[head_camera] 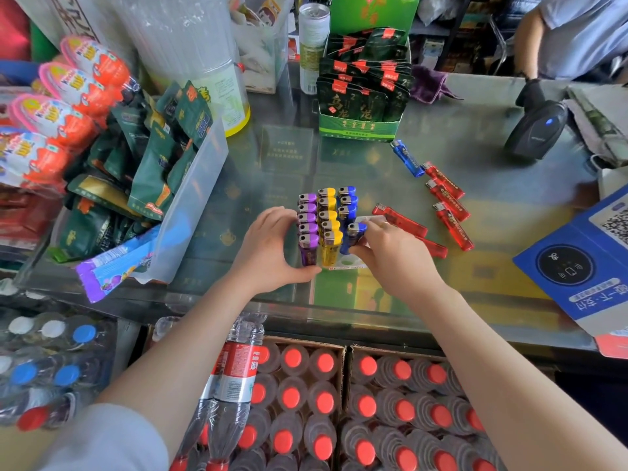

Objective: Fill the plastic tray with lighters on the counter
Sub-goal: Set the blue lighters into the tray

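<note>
The tray (343,265) holds purple, yellow and blue rows; left hand (268,248) cups its nine-o'clock side, right hand (394,256) pinches a blue lighter (353,236).

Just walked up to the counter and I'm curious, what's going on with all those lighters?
A person is filling a tray with lighters on the counter. The left hand steadies the tray at its purple row, while the right hand sets a blue lighter into the blue row. Purple and yellow rows look full; the blue one has an open slot in front. Several red lighters and one loose blue lighter lie on the counter to the right.
</note>
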`<state>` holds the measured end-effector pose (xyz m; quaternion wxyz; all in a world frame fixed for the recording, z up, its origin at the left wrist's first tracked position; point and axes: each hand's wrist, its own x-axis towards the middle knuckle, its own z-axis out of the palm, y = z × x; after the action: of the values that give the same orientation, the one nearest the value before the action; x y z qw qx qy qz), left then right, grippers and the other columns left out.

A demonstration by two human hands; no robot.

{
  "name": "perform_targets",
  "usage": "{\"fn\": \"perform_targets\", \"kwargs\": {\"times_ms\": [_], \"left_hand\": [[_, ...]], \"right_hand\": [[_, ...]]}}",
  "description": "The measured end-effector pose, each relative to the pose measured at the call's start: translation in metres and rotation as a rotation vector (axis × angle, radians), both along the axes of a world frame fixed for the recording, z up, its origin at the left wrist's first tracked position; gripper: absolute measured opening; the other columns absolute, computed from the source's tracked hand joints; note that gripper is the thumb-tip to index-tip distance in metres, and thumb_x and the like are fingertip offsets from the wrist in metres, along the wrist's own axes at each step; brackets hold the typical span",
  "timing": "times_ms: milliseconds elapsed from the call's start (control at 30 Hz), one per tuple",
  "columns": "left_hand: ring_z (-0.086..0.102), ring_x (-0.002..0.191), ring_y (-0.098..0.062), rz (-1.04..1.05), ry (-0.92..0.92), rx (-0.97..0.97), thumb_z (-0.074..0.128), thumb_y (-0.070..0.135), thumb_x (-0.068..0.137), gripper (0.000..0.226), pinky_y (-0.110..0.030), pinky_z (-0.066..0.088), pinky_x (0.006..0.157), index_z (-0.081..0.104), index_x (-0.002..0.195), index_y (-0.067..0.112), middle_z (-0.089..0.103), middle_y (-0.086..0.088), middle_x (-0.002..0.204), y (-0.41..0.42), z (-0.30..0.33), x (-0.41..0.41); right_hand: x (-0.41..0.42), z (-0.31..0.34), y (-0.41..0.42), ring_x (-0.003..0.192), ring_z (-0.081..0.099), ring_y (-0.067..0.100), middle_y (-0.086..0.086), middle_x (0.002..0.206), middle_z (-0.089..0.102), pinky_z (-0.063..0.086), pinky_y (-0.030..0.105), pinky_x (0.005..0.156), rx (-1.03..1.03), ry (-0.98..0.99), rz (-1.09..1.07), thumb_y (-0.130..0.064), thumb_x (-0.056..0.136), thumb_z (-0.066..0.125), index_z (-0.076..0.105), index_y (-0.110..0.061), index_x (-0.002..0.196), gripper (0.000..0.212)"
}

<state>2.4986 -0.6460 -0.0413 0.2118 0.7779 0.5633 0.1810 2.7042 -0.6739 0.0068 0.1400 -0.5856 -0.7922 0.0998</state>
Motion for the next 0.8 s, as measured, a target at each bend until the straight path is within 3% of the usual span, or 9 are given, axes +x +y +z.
{"fn": "perform_targets", "kwargs": {"times_ms": [100, 200, 300, 367, 433, 533, 633, 700, 800], "left_hand": [[0.038, 0.12, -0.012, -0.001, -0.025, -0.004, 0.065, 0.066, 0.056, 0.069, -0.038, 0.031, 0.104, 0.052, 0.112, 0.027, 0.05, 0.012, 0.119, -0.002, 0.002, 0.0], [0.036, 0.119, -0.012, 0.038, -0.079, -0.005, 0.072, 0.054, 0.059, 0.069, -0.029, 0.028, 0.101, 0.052, 0.117, 0.022, 0.049, 0.007, 0.124, -0.006, 0.011, 0.003], [0.037, 0.12, -0.015, 0.075, -0.094, 0.002, 0.077, 0.043, 0.062, 0.067, -0.024, 0.025, 0.096, 0.052, 0.119, 0.018, 0.049, 0.003, 0.126, -0.009, 0.019, 0.007], [0.037, 0.121, -0.015, 0.075, -0.084, 0.003, 0.076, 0.043, 0.064, 0.067, -0.024, 0.024, 0.096, 0.05, 0.121, 0.019, 0.048, 0.002, 0.127, -0.01, 0.019, 0.008], [0.035, 0.122, -0.013, 0.081, -0.085, -0.019, 0.075, 0.044, 0.064, 0.07, -0.025, 0.024, 0.097, 0.048, 0.123, 0.019, 0.047, 0.003, 0.13, -0.01, 0.019, 0.008], [0.035, 0.124, -0.013, 0.099, -0.115, -0.059, 0.075, 0.044, 0.063, 0.075, -0.033, 0.028, 0.103, 0.044, 0.128, 0.02, 0.046, 0.003, 0.133, -0.011, 0.022, 0.007], [0.035, 0.125, -0.013, 0.107, -0.129, -0.069, 0.075, 0.044, 0.063, 0.077, -0.034, 0.027, 0.103, 0.044, 0.13, 0.021, 0.046, 0.003, 0.134, -0.012, 0.025, 0.008], [0.036, 0.125, -0.013, 0.11, -0.133, -0.066, 0.075, 0.044, 0.063, 0.076, -0.032, 0.027, 0.102, 0.044, 0.129, 0.022, 0.047, 0.004, 0.133, -0.011, 0.024, 0.008], [0.037, 0.122, -0.012, 0.12, -0.146, -0.076, 0.074, 0.047, 0.062, 0.074, -0.037, 0.032, 0.103, 0.047, 0.127, 0.023, 0.049, 0.004, 0.131, -0.009, 0.022, 0.007]], "right_hand": [[-0.001, -0.005, 0.0, 0.075, 0.059, 0.028, 0.01, 0.093, 0.066, 0.045, 0.034, 0.058, -0.066, 0.197, -0.082, -0.024, 0.085, 0.061, 0.061, -0.007, 0.094, 0.02], [-0.004, -0.008, 0.003, 0.072, 0.054, 0.022, 0.009, 0.09, 0.067, 0.04, 0.03, 0.056, -0.015, 0.189, -0.112, -0.026, 0.084, 0.062, 0.063, -0.008, 0.091, 0.019], [0.0, -0.009, 0.012, 0.078, 0.06, 0.021, 0.005, 0.091, 0.068, 0.048, 0.033, 0.06, -0.003, 0.18, -0.068, -0.03, 0.082, 0.065, 0.064, -0.011, 0.09, 0.021], [0.013, -0.011, 0.02, 0.071, 0.053, 0.001, -0.002, 0.088, 0.063, 0.045, 0.03, 0.062, -0.082, 0.203, 0.023, -0.029, 0.078, 0.069, 0.063, -0.013, 0.094, 0.023], [0.025, -0.01, 0.026, 0.063, 0.046, -0.009, -0.006, 0.084, 0.057, 0.037, 0.024, 0.064, -0.085, 0.276, 0.049, -0.016, 0.08, 0.067, 0.062, -0.012, 0.094, 0.016], [0.042, -0.009, 0.042, 0.067, 0.049, 0.007, 0.005, 0.085, 0.064, 0.037, 0.025, 0.067, 0.099, 0.359, -0.124, -0.004, 0.084, 0.053, 0.064, -0.006, 0.09, 0.012], [0.05, -0.009, 0.071, 0.097, 0.053, 0.033, 0.018, 0.105, 0.064, 0.042, 0.036, 0.081, 0.147, 0.235, -0.285, -0.005, 0.089, 0.042, 0.062, -0.003, 0.101, 0.023], [0.051, -0.009, 0.091, 0.107, 0.047, 0.039, 0.02, 0.117, 0.058, 0.04, 0.041, 0.09, 0.103, 0.143, -0.34, -0.003, 0.089, 0.039, 0.057, -0.003, 0.112, 0.03], [0.047, -0.011, 0.112, 0.108, 0.045, 0.04, 0.022, 0.121, 0.054, 0.039, 0.044, 0.088, 0.036, 0.034, -0.388, 0.003, 0.087, 0.036, 0.05, 0.0, 0.117, 0.033]]}}
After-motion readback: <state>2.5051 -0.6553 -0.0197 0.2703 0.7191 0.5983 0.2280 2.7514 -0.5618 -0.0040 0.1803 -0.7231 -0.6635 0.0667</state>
